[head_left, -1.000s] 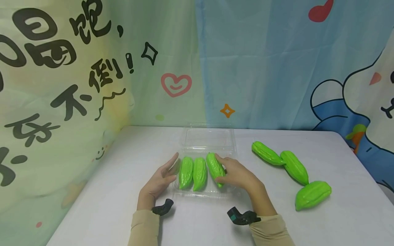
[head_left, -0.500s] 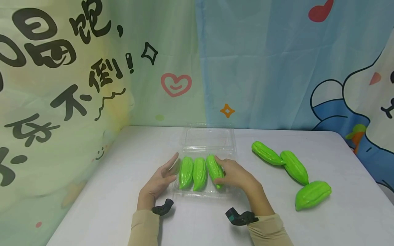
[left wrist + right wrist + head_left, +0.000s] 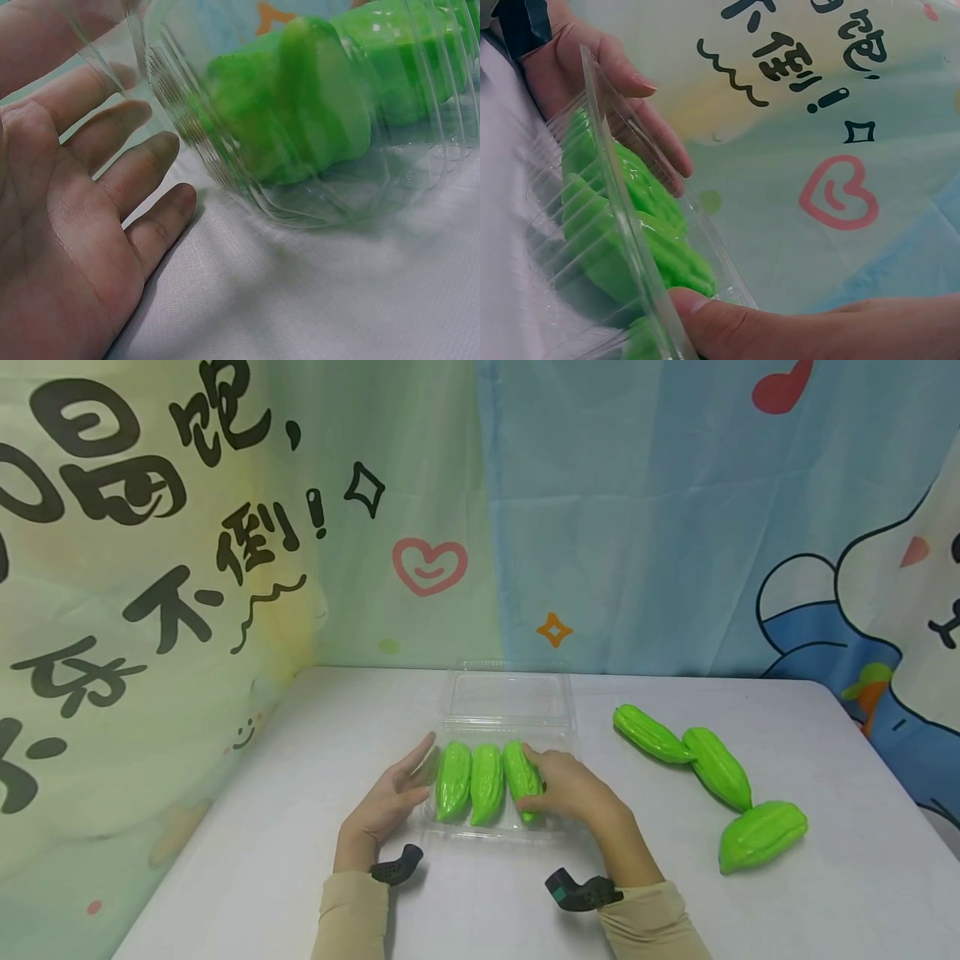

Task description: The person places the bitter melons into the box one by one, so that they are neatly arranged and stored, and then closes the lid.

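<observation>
Right grip (image 3: 573,787) pinches a green gourd (image 3: 521,772) inside the clear box (image 3: 480,833), toward its 3 o'clock side. Left grip (image 3: 386,802) spread, just outside at 9 o'clock. Two gourds (image 3: 487,785) lie between; three loose gourds (image 3: 717,768) rest on the surface (image 3: 285,877) toward 3 o'clock.

Bright, even head view, dimmer, softer wrist views, highlights on glossy green gourds (image 3: 487,785)
</observation>
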`<state>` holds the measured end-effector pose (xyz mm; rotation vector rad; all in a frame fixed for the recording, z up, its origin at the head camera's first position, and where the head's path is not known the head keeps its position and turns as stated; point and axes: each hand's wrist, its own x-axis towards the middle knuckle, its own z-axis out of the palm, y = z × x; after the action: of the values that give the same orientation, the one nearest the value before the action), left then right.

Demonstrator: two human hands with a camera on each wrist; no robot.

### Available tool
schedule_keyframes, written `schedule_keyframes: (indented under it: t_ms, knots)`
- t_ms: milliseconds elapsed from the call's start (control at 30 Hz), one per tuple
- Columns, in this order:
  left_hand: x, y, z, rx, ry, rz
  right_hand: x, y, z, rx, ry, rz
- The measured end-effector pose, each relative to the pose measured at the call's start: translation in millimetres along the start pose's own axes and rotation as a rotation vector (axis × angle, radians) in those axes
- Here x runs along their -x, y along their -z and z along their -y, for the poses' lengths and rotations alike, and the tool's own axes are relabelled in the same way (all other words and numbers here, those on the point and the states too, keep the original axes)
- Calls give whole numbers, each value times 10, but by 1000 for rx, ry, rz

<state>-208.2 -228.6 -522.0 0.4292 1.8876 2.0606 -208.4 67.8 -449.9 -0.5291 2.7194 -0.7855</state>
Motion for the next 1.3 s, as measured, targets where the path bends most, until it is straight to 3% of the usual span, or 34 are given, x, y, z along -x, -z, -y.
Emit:
schedule_keyframes:
  t_ms: [733,967,1300]
  knots:
    - [3,-1,2,18,-14,20,3,-51,42,9,-16,-5]
    - [-11,9,11,12,-20,25,38,5,32,18,25,41]
    - [7,5,0,27,-18,29,47,29,29,2,9,49]
